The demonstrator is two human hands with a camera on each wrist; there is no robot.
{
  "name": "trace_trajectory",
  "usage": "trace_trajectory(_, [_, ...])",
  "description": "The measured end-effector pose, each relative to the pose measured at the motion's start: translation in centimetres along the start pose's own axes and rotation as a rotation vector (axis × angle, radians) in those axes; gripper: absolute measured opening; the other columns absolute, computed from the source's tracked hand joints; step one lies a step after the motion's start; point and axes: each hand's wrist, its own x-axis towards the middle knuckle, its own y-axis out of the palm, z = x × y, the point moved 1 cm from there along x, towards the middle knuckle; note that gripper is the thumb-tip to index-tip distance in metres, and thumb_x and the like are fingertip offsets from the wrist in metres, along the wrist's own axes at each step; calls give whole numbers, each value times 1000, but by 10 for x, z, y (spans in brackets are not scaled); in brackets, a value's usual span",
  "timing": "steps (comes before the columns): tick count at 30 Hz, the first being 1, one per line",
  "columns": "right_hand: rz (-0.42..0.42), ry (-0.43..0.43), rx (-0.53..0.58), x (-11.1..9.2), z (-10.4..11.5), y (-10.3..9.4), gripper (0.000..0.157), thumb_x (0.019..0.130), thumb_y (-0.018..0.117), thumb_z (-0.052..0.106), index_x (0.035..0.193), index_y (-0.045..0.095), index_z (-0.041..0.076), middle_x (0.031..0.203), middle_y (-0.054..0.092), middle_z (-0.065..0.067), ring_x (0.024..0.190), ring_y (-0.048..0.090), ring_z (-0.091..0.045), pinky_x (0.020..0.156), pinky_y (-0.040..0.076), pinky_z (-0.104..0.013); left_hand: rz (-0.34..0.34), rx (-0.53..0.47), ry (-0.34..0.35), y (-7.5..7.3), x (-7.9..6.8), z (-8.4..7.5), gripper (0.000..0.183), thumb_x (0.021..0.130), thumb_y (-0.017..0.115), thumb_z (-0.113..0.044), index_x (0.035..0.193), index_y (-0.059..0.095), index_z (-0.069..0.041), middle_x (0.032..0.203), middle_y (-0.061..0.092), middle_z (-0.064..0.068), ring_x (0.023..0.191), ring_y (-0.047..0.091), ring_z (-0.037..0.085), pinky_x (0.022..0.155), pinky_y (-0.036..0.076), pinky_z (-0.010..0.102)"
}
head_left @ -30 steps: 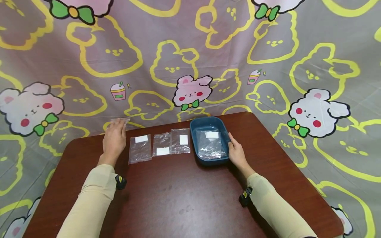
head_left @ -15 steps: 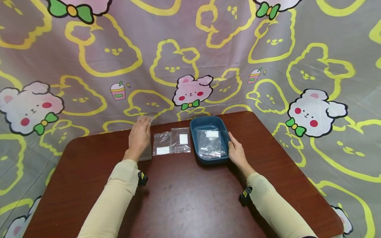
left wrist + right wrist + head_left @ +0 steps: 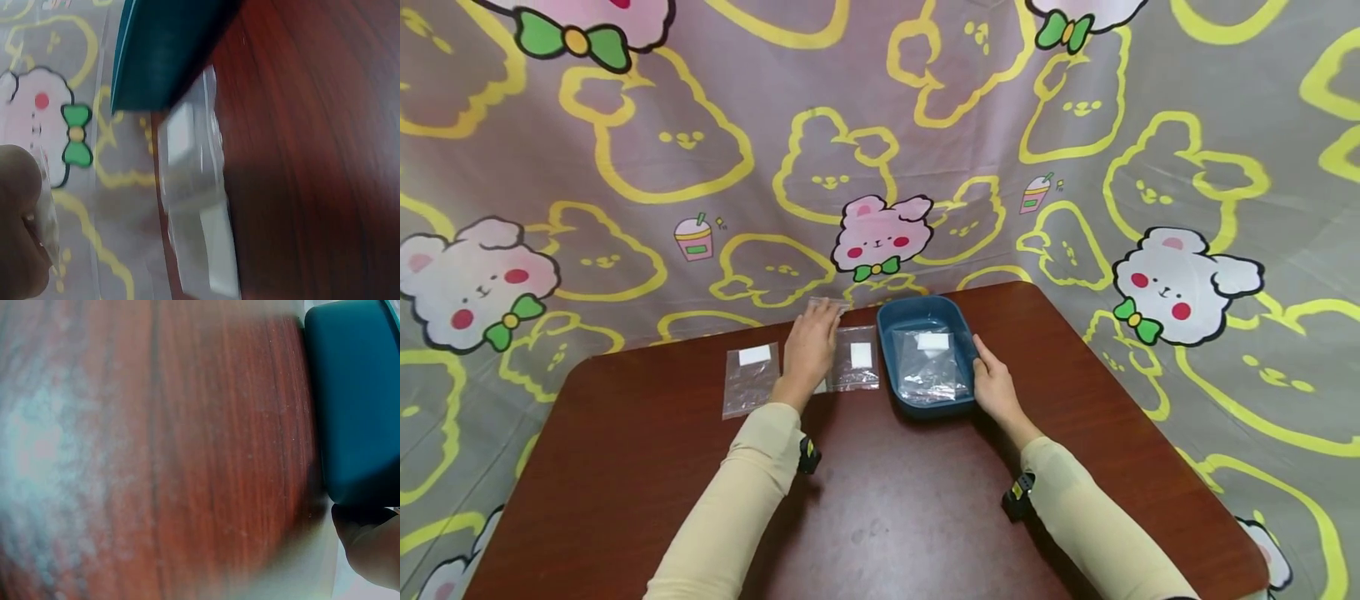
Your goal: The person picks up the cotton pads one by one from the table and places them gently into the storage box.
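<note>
The person's left hand pinches a clear, flat plastic bag above white-patched clear bags on the reddish-brown wooden table; the right hand grips the side of a dark-blue, rounded-rectangular tub.

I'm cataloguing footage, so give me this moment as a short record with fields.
left hand: pinches a clear bag
right hand: grips the blue tray at its right side
tray contents: clear bagging with a white rectangle, bag count unclear
on the table, left of tray: left bag, middle bag, right bag, each likewise showing one
backdrop: cloth printed with cartoon animals
</note>
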Motion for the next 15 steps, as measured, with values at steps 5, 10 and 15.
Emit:
trace_trajectory(5, [-4,5,6,-1,-1,0,49,106,41,7,155,39,11,155,40,-17,143,37,-32,118,28,-50,16,1,43,13,8,-31,41,109,43,-22,148,52,-11,156,41,11,147,31,33,121,22,47])
trace_trajectory(10, [-16,-3,9,0,-2,-1,50,106,41,7,155,40,12,155,40,-17,142,38,-32,118,28,-50,23,-12,104,23,16,-62,40,109,44,-22,146,54,-11,155,44,11,147,32,32,120,25,47])
trace_trajectory(15, [-12,3,10,0,-1,1,50,106,41,8,155,40,13,154,41,-18,141,39,-32,117,30,-50,51,-29,114,32,21,-85,40,109,43,-25,146,54,-12,156,43,9,148,30,30,121,23,46])
